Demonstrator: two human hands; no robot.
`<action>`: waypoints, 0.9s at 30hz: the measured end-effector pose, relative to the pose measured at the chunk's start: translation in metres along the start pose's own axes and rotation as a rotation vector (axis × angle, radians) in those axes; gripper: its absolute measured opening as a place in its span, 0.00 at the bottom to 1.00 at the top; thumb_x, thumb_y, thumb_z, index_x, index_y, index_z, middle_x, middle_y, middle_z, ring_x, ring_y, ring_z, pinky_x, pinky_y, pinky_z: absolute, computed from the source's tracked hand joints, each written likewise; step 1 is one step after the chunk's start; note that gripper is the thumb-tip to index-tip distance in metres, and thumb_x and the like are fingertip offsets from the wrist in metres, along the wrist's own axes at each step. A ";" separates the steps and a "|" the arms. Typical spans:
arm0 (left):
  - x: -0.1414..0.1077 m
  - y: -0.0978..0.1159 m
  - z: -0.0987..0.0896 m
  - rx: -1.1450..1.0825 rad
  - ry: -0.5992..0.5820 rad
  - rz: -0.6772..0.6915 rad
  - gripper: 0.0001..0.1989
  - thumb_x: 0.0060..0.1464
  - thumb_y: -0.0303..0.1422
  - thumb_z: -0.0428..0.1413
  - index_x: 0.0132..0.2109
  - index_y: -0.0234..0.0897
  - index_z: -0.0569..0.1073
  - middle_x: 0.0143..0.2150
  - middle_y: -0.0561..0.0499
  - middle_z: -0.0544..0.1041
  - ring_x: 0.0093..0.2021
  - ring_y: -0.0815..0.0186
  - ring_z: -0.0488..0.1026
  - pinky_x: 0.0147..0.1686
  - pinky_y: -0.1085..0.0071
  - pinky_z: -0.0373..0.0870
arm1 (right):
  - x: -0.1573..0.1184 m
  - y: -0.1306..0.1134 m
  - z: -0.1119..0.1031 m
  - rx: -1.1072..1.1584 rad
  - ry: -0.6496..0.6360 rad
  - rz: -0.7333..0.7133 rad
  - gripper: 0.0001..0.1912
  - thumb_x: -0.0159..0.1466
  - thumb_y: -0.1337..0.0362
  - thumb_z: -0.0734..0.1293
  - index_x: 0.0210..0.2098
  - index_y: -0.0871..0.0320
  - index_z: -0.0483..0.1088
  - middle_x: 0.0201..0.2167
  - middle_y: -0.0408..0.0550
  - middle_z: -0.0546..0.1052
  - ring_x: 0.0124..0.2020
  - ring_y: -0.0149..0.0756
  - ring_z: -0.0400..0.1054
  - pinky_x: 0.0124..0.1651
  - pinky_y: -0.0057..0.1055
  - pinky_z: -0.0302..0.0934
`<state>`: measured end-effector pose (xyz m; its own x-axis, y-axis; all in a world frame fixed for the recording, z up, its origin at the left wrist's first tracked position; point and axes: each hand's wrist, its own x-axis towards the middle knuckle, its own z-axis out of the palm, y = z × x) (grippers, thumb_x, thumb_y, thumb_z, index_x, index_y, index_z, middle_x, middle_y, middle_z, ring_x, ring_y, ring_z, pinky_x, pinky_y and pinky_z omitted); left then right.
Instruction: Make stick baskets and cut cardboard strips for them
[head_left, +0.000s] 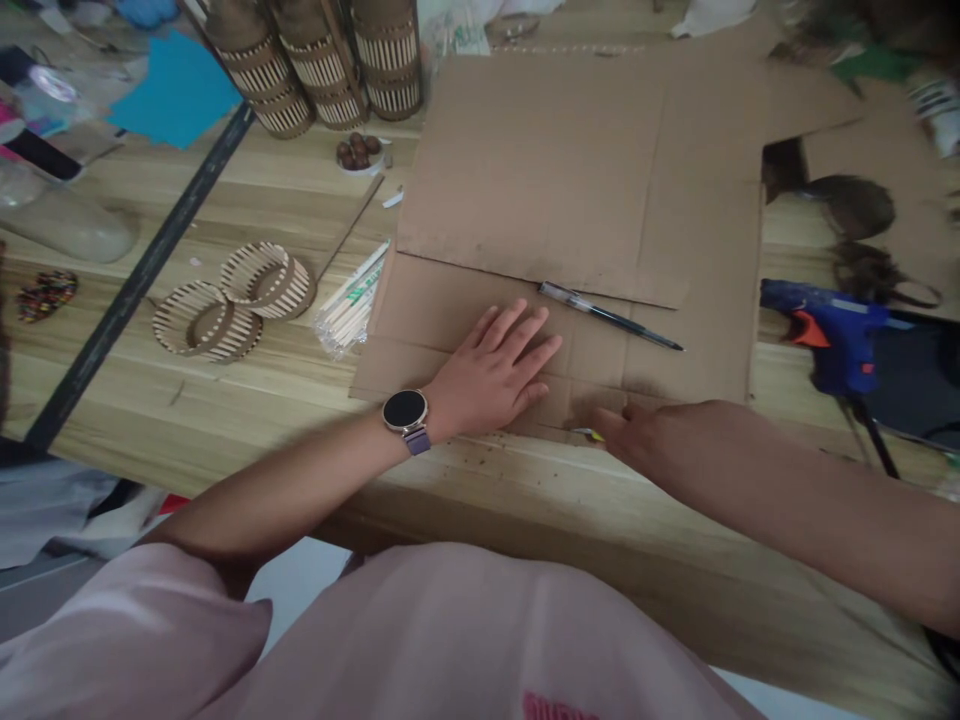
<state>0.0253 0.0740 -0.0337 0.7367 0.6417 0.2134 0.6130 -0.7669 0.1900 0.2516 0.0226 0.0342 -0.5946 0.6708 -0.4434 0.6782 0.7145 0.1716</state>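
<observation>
My left hand [495, 372] lies flat on a sheet of brown cardboard [420, 300], fingers spread, with a watch on its wrist. To its right, my right hand [645, 432] is closed around a utility knife [594, 435]. Only the blade tip and a bit of yellow show; the fist hides the rest. The blade is at the cardboard's near edge. A black pen [611, 315] rests on the cardboard just beyond both hands. Behind the pen, another cardboard layer [532, 160] lies on top.
A blue glue gun [832, 330] lies at the right. On the left are two round stick-sided baskets [266, 280], a pack of white sticks [352, 305] and a long dark strip [142, 275]. Farther back stand tall striped holders [386, 60] and a dish of brown beads [360, 153].
</observation>
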 end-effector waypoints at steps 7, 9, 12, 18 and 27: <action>0.000 0.000 0.000 0.002 0.003 -0.001 0.26 0.68 0.40 0.47 0.66 0.30 0.62 0.71 0.34 0.56 0.72 0.45 0.47 0.68 0.43 0.46 | -0.003 0.006 0.009 0.070 -0.012 0.007 0.21 0.58 0.79 0.60 0.46 0.54 0.71 0.21 0.42 0.72 0.18 0.32 0.65 0.20 0.28 0.34; 0.000 0.000 0.000 0.004 0.003 0.000 0.26 0.67 0.40 0.47 0.67 0.30 0.62 0.71 0.34 0.56 0.72 0.45 0.47 0.68 0.43 0.46 | -0.005 0.008 0.013 0.078 0.007 0.009 0.23 0.58 0.79 0.60 0.48 0.54 0.71 0.22 0.42 0.73 0.18 0.31 0.65 0.20 0.28 0.35; 0.000 0.000 0.000 0.005 0.003 -0.001 0.26 0.67 0.40 0.47 0.66 0.30 0.62 0.71 0.34 0.56 0.72 0.45 0.46 0.68 0.43 0.46 | -0.008 0.011 0.017 0.079 0.043 -0.002 0.22 0.60 0.78 0.60 0.49 0.53 0.70 0.23 0.42 0.73 0.18 0.32 0.65 0.20 0.28 0.35; 0.000 0.000 -0.001 0.009 0.000 0.004 0.27 0.67 0.40 0.47 0.67 0.29 0.62 0.71 0.34 0.56 0.72 0.44 0.47 0.69 0.44 0.45 | -0.015 0.016 0.026 0.108 0.080 0.009 0.23 0.61 0.77 0.59 0.51 0.50 0.70 0.29 0.43 0.77 0.20 0.32 0.66 0.19 0.28 0.36; -0.001 -0.001 0.002 0.019 0.038 0.018 0.27 0.67 0.40 0.47 0.67 0.29 0.61 0.71 0.32 0.56 0.72 0.44 0.47 0.68 0.42 0.47 | -0.022 0.022 0.022 0.106 -0.032 0.028 0.17 0.60 0.76 0.59 0.43 0.53 0.71 0.29 0.46 0.78 0.22 0.35 0.70 0.20 0.29 0.35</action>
<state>0.0242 0.0744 -0.0363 0.7365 0.6274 0.2528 0.6054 -0.7781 0.1673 0.2889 0.0186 0.0284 -0.5618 0.6823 -0.4678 0.7373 0.6695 0.0909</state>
